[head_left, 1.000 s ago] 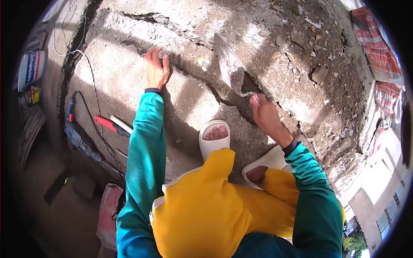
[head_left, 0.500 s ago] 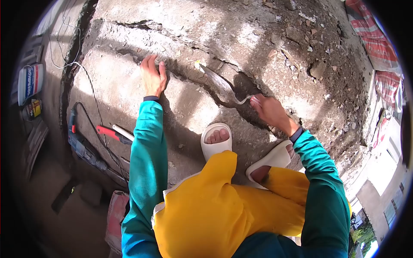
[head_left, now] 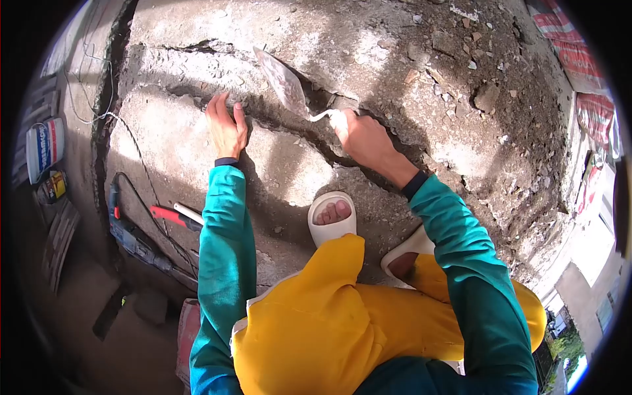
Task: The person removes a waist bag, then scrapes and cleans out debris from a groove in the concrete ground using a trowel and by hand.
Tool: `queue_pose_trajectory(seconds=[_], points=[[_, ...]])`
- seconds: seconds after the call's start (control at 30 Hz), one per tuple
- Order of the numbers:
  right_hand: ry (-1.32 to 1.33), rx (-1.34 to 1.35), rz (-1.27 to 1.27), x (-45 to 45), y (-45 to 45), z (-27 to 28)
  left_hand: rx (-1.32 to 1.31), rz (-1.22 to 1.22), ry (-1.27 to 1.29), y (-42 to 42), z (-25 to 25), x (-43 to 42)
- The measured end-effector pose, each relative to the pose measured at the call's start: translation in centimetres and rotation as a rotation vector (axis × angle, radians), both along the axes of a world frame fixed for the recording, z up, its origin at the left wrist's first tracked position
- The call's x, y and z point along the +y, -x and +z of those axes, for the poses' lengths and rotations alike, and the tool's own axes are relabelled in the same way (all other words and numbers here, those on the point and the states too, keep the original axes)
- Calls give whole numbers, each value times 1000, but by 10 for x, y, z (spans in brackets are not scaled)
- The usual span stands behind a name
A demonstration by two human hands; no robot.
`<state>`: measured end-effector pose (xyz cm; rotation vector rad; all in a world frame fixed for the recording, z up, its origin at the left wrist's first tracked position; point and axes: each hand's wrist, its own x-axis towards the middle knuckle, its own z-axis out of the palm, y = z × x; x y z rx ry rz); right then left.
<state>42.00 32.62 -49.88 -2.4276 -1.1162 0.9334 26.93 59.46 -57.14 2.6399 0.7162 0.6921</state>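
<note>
My right hand [head_left: 363,139] is closed round the handle of a pointed trowel [head_left: 283,80]. The trowel's metal blade is smeared with grey and points up and to the left, over the far side of a long crack [head_left: 303,131] in the concrete. To the left, my left hand [head_left: 227,133] rests on the near edge of the same crack, with thumb and fingers apart and fingertips at the gap. The fingertips partly hide what lies under them.
A corded power tool [head_left: 141,243] lies at the left, beside a red-handled tool [head_left: 172,215]. A white bucket [head_left: 45,148] stands further left. Loose rubble [head_left: 487,97] covers the ground at right, near red-striped sacks [head_left: 579,62]. My sandalled feet [head_left: 332,220] are close to the crack.
My right hand has moved left and away from me along the crack, carrying the trowel. My left hand has shifted slightly left and stays at the crack edge.
</note>
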Motion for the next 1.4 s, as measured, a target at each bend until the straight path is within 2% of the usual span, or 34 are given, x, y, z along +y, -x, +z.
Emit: queue_pose_trajectory(seconds=[0.07,0.1,0.13,0.2,0.27,0.33,0.37,0.4,0.47,0.5,0.53,0.6,0.63,0.67,0.73,0.8,0.87,0.9,1.0,1.07,1.17,1.2,1.27,1.33,1.4], points=[[-150,84,-235,9,7,-2,6,1,37,0,4,-1],[-35,79,-199,6,12,-13,-8,1,39,0,3,-1],[-39,80,-201,-1,9,-22,-8,-1,34,1,4,-2],[182,2,133,-1,-11,-21,11,1,13,-1,4,0],[226,56,186,3,-15,-11,17,7,12,1,1,-1],[92,123,-76,12,-3,4,-1,-1,20,-1,4,-1],[7,137,-140,8,6,-9,4,1,29,-1,5,-1],[4,133,-138,3,13,-17,0,3,26,-1,4,-2],[185,195,-80,-1,20,-23,-4,8,28,-2,5,-1],[122,39,-6,2,17,-23,0,17,36,-2,4,-1],[123,45,0,3,13,-26,7,22,37,0,3,0],[40,-38,137,20,-2,4,4,6,48,0,4,-2],[-102,-23,96,26,-4,4,7,4,46,-1,4,-2],[-106,-28,101,33,-7,3,2,9,42,-3,4,0],[-521,49,-84,44,-8,0,-6,23,44,-1,3,-1],[-521,102,-135,47,-6,9,2,26,49,0,2,-2],[-89,178,-88,34,3,-8,-22,51,16,-1,3,-2],[241,79,127,23,4,-15,-28,50,14,1,1,-2],[169,-28,214,4,-17,-10,-33,77,-71,-3,3,1],[186,-26,156,4,-16,-1,-28,70,-54,0,2,-2],[-64,21,66,18,-11,-1,-21,91,-71,-1,3,-3],[-70,21,69,16,-5,-11,-10,101,-61,-1,3,-3],[188,59,127,1,8,-36,-8,100,-65,1,2,-2],[174,38,103,-3,-1,-46,-13,108,-55,0,-2,0],[93,-52,209,7,-6,-14,-22,105,-43,1,1,-2]])
